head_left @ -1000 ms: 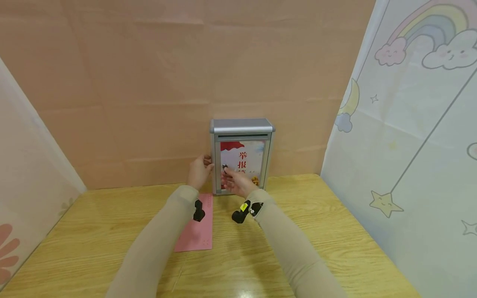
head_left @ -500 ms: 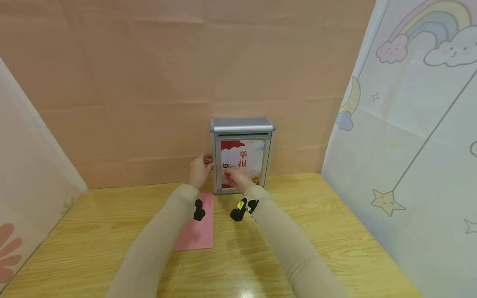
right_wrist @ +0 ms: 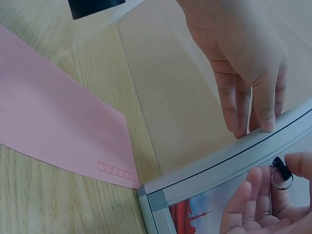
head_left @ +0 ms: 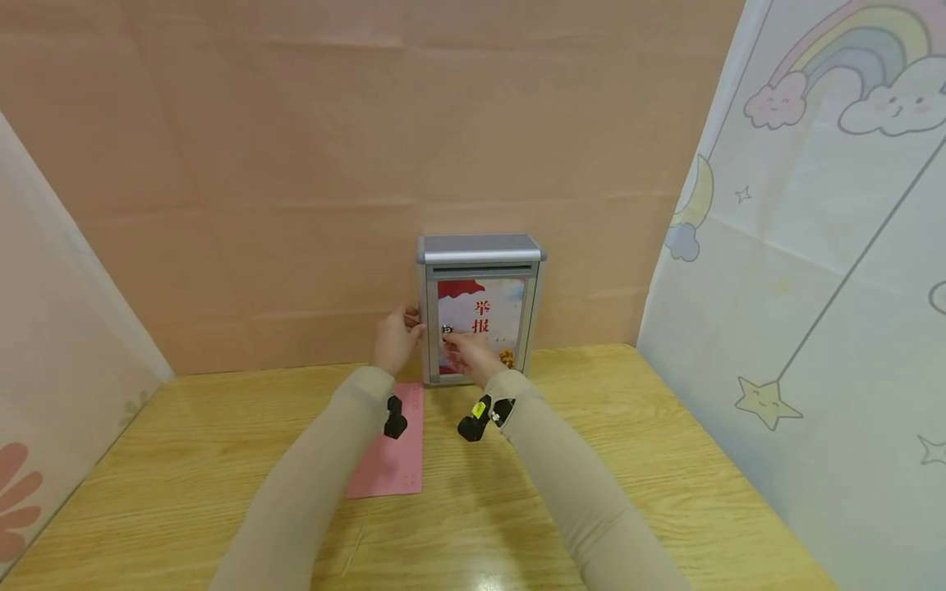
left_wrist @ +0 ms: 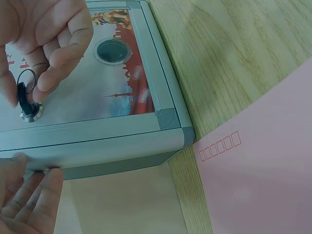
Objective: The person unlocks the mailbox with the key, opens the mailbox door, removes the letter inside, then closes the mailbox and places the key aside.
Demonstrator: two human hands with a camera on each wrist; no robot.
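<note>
A grey metal letter box (head_left: 480,248) with red characters and a slot stands upright at the back of the table. In its front lock sits a black-headed key (left_wrist: 23,100) with a wire ring (right_wrist: 282,181). My right hand (head_left: 473,356) has thumb and forefinger at either side of the key head, pinching it. Fingertips of my left hand (head_left: 395,340) rest on the box's left side, the thumb (right_wrist: 266,124) at the front edge. Those left fingers are fairly straight, not wrapped round anything.
A pink envelope (head_left: 395,460) with small red printed squares lies on the wooden table (head_left: 591,443), in front and left of the box. An orange-brown backdrop (head_left: 296,164) is behind the box. Printed white sheets (head_left: 828,246) flank both sides.
My right hand has turned at the lock, first rolling its back upward and then slightly back again. The left hand has stayed against the box's side.
</note>
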